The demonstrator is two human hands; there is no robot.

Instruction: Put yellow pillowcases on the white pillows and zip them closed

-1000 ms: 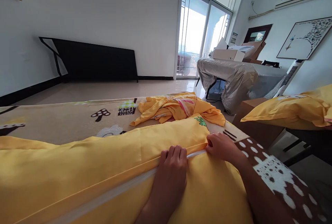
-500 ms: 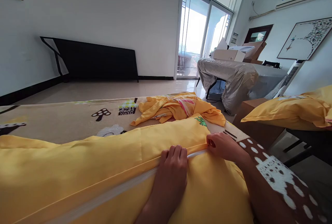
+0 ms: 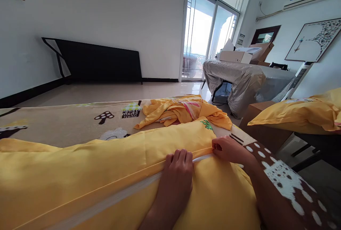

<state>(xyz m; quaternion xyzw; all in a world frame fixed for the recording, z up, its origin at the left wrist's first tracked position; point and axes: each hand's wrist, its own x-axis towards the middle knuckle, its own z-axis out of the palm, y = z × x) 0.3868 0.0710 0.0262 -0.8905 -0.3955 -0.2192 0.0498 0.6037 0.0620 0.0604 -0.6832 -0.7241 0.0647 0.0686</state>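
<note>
Yellow pillowcase [image 3: 106, 173] fills the lower frame across the patterned blanket [image 3: 66, 125], my left hand [image 3: 177, 173] pressing flat beside its white zipper [image 3: 128, 192], my right hand [image 3: 230, 150] pinching the zipper's end, crumpled yellow cloth [image 3: 183, 113] just behind, another yellow pillow [image 3: 298, 114] at right.

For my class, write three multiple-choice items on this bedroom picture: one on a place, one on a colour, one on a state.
1. Where does the crumpled cloth lie?
A. on the blanket behind the cover
B. on the floor
C. on the draped table

2. What colour is the cover under the hands?
A. blue
B. yellow
C. white

3. How does the left hand rest?
A. raised in air
B. flat on the zipper seam
C. gripping a box

Answers: 1 A, the crumpled cloth lies on the blanket. 2 B, the cover is yellow. 3 B, the left hand presses the zipper seam; the right hand pinches its end.
</note>
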